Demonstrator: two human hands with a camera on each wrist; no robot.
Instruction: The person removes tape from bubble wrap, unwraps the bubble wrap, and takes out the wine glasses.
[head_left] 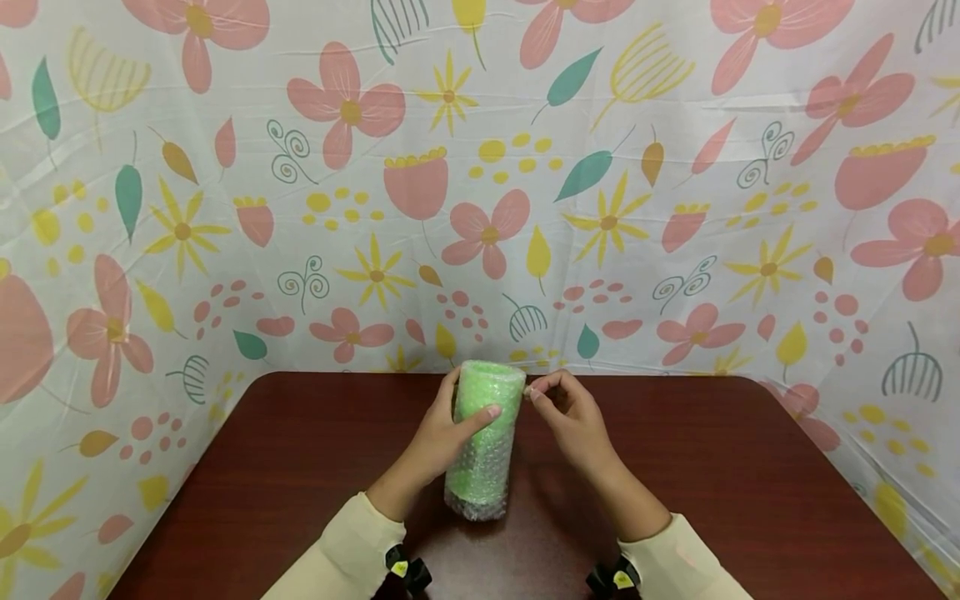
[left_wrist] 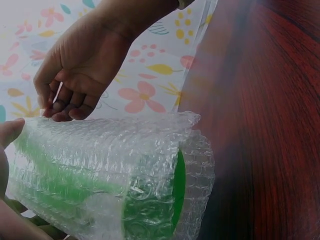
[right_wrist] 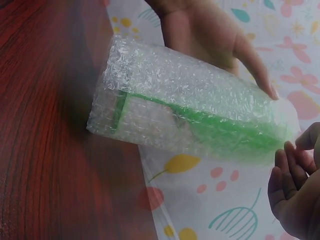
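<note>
Here's the green cylinder [head_left: 483,412], wrapped in clear bubble wrap [head_left: 480,504], over the middle of the table, standing nearly upright, its top leaning right! Whether its base touches the wood, I can't tell. The left hand [head_left: 441,429] has it gripped from the left, thumb across the near face, fingers round the far side. And on the right, the right hand [head_left: 576,421], thumb and forefinger pinching a small pale bit [head_left: 528,392] at the wrap's upper right edge, too tiny to identify! Beneath, the dark reddish table [head_left: 322,450]; beyond its far edge, a flower-printed cloth [head_left: 480,108].
</note>
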